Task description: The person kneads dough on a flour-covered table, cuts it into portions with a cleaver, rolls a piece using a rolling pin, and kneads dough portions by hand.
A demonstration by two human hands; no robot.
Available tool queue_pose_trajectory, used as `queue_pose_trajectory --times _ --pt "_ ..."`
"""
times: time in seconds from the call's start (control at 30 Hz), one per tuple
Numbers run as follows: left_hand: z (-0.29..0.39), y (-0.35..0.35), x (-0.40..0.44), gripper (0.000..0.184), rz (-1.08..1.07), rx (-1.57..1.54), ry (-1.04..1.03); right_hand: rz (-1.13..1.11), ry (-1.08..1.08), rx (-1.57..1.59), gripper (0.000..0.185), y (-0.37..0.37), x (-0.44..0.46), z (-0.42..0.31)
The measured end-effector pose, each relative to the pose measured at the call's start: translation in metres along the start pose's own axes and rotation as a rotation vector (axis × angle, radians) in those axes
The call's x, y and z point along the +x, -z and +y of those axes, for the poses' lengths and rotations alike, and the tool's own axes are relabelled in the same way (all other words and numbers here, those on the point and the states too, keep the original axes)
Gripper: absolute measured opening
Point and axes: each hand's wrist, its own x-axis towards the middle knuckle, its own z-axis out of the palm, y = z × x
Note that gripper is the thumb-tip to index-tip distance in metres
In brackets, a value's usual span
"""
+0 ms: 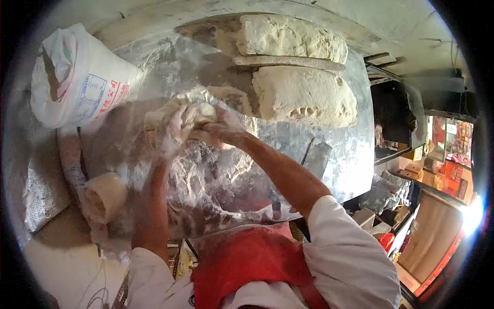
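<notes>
Both my hands are on a lump of pale dough at the middle of the floured metal table. My left hand grips the dough's near side, its fingers pressed against it. At the dough's right side, my right hand has its fingers closed round the edge. Loose flour lies under and around the lump. Farther back on the right rest two long dough slabs, one behind and one nearer, with a flat wooden stick lying between them.
An open white flour sack stands at the back left. A pale, floury cylindrical container sits at the near left. On the table's right part lies a flat metal scraper. Shelves and boxes are beyond the right edge.
</notes>
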Motion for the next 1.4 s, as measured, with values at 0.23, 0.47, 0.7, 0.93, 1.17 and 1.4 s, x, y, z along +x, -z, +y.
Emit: queue_pose_trajectory --times 0.23,0.47,0.7,0.93,1.17,1.4 --pt "0.019 -0.056 -0.030 0.065 -0.001 0.595 -0.424 0.113 -0.185 0.001 0.070 -0.025 -0.137 0.045" --pt "0.015 -0.099 -0.008 0.068 0.427 0.222 -0.041 0.533 -0.040 -0.117 0.073 -0.025 -0.059 0.002" --pt "-0.011 -0.081 0.052 0.066 0.309 0.503 0.069 0.453 0.059 -0.354 0.074 -0.014 0.050 0.002" --pt "-0.031 -0.051 0.098 0.054 0.248 -0.040 0.268 0.522 0.168 0.122 0.057 0.005 0.054 -0.002" --pt "0.056 -0.063 -0.009 0.068 -0.091 0.263 0.204 0.199 0.278 -0.056 0.050 -0.032 -0.147 0.070" --pt "-0.003 -0.131 -0.044 0.072 0.428 0.624 -0.393 0.221 0.345 -0.600 0.095 0.016 -0.088 0.046"
